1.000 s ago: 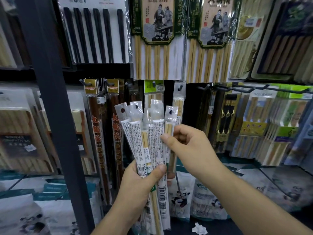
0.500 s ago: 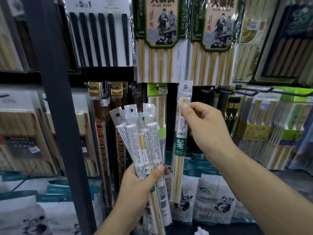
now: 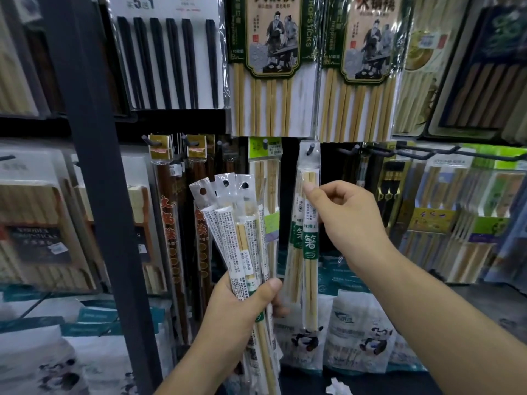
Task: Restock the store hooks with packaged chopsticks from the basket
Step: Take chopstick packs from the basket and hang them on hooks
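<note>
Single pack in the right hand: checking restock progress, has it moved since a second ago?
Yes. The pack went up and right, from the bundle onto the hook.

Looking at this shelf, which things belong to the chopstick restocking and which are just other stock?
In the job: left hand gripping the bundle of chopstick packs; right hand pinching the single pack; the hook at its top hole.
Just there: black chopsticks card; green-labelled bamboo packs; dark brown packs; panda bags; white paper scrap.
</note>
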